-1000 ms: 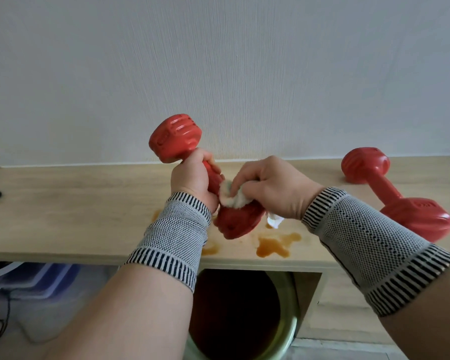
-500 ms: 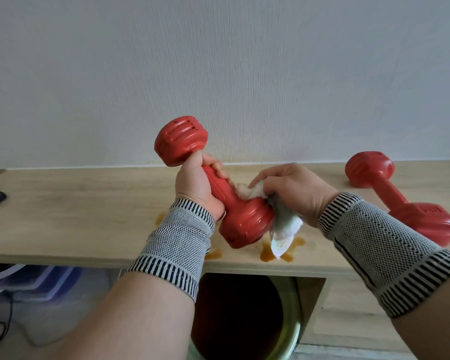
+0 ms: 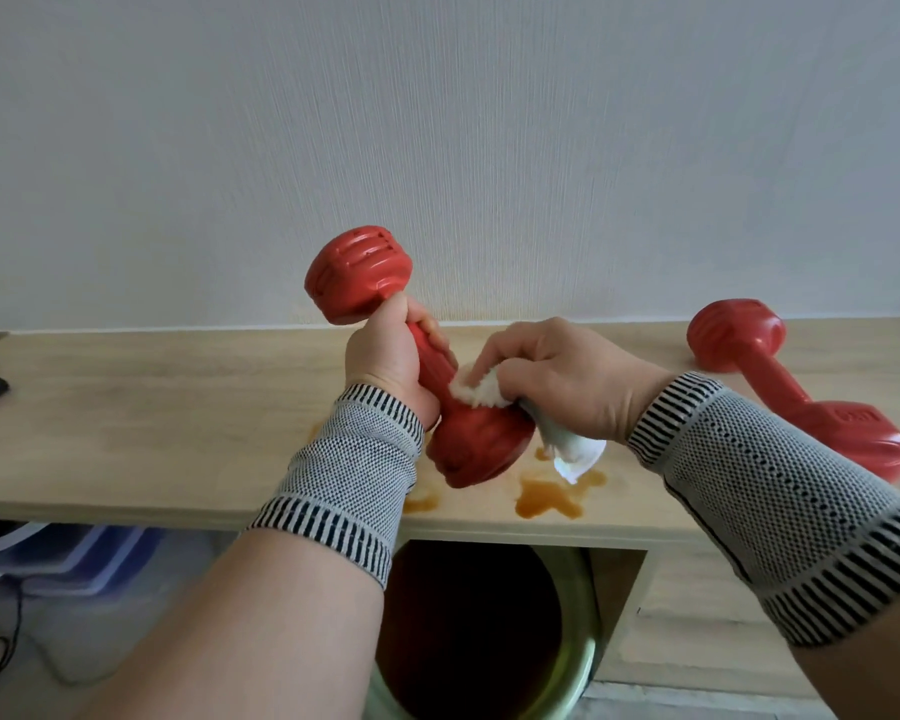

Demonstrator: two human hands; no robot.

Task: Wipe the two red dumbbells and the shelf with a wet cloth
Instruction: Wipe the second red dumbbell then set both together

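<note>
The left hand (image 3: 385,361) grips 1 glossy red plastic dumbbell (image 3: 411,356) above the pale wooden shelf (image 3: 152,407); the right hand (image 3: 557,376) pinches a damp white cloth (image 3: 481,393) against it. Wet plastic could slip, dropping into the brown spill (image 3: 552,498).

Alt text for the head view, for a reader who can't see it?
The left hand holds a red dumbbell tilted above a wooden shelf while the right hand presses a white cloth against it. Brown stains mark the shelf below; a second dumbbell lies at right.
</note>
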